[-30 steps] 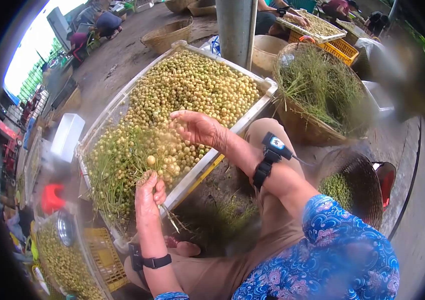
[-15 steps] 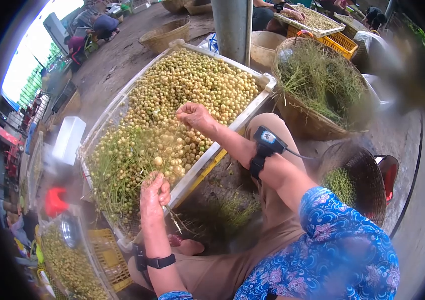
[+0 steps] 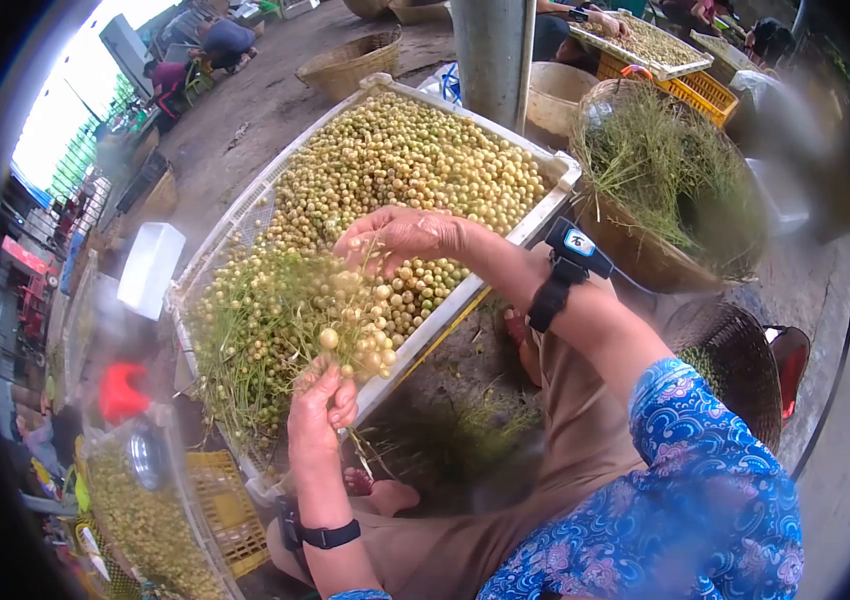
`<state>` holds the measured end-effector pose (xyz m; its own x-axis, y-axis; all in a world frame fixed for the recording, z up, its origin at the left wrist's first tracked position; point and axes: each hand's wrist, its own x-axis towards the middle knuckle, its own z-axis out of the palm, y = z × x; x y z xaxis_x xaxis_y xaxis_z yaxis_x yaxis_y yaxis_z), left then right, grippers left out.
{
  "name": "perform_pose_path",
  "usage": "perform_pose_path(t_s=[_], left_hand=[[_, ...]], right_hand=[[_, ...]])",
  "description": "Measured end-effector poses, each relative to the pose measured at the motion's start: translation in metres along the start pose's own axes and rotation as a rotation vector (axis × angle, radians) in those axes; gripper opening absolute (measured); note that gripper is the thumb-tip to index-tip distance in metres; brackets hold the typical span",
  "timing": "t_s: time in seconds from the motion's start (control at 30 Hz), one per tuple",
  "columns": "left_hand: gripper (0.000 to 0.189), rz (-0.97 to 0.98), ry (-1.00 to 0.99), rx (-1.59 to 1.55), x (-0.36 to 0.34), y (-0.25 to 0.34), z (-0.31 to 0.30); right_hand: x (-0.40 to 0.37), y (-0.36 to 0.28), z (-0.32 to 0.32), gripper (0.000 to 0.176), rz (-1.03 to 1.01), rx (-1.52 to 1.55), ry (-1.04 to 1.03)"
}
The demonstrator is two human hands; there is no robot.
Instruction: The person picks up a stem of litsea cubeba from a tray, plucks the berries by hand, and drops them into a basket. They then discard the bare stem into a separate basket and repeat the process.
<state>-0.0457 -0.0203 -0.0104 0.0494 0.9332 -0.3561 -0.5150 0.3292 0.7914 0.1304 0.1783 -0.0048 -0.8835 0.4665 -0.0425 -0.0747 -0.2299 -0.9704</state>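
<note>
Pinching the stalks of a fruit cluster (image 3: 360, 325) in the closed left hand (image 3: 320, 408) at lower centre of the frame, curling the right hand (image 3: 400, 235) around its upper fruits at centre, working just above a white tray (image 3: 465, 290) heaped with loose fruit

No legible txt, nos. or brand names anywhere in view. Only mark: small blue-and-white logo patch on the wrist device (image 3: 575, 243) strapped behind the right hand (image 3: 400, 238); too small and blurred to read.
</note>
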Motion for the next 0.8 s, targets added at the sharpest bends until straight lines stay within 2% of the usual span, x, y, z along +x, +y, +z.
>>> perform_pose_path(t_s=[0.03,0.07,0.13,0.17,0.4,0.5,0.57,0.63,0.7,0.73,0.77,0.8], left_hand=[[0.012,-0.019,-0.015,0.003,0.002,0.0,-0.003],[0.012,-0.036,-0.029,0.007,0.002,0.0,-0.005],[0.013,-0.026,-0.04,0.012,0.002,0.0,-0.006],[0.013,-0.014,-0.054,0.016,0.001,0.001,-0.005],[0.014,0.006,0.036,0.045,-0.003,0.0,-0.001],[0.013,0.025,-0.023,0.035,-0.005,0.0,-0.004],[0.014,0.015,-0.025,0.001,-0.008,0.003,-0.003],[0.014,0.027,-0.056,-0.026,-0.007,0.001,-0.012],[0.014,0.039,-0.08,-0.051,-0.005,0.001,-0.015],[0.013,0.047,-0.077,-0.071,-0.005,0.0,-0.015],[0.013,0.053,-0.071,-0.091,-0.005,-0.001,-0.016],[0.013,0.052,-0.065,-0.091,-0.005,-0.001,-0.015]], right_hand=[[-0.003,-0.002,0.007,0.031,-0.035,0.119,-0.091],[-0.004,0.0,0.009,0.031,-0.034,0.122,-0.09],[-0.005,0.002,0.011,0.029,0.023,0.219,-0.262],[-0.006,0.003,0.011,0.029,0.024,0.219,-0.265],[-0.014,0.002,0.018,0.023,-0.03,0.153,-0.132],[-0.013,0.004,0.013,0.016,0.01,0.289,-0.011],[-0.012,0.005,-0.007,0.011,-0.209,0.607,0.068],[-0.013,0.006,-0.009,0.01,-0.238,0.673,0.049],[-0.019,0.008,0.011,0.013,-0.098,0.488,0.163],[-0.019,0.012,0.02,0.009,-0.038,0.41,0.127],[-0.017,0.022,0.028,0.018,0.039,0.369,0.094],[-0.014,0.031,0.035,0.02,0.087,0.38,0.079]])
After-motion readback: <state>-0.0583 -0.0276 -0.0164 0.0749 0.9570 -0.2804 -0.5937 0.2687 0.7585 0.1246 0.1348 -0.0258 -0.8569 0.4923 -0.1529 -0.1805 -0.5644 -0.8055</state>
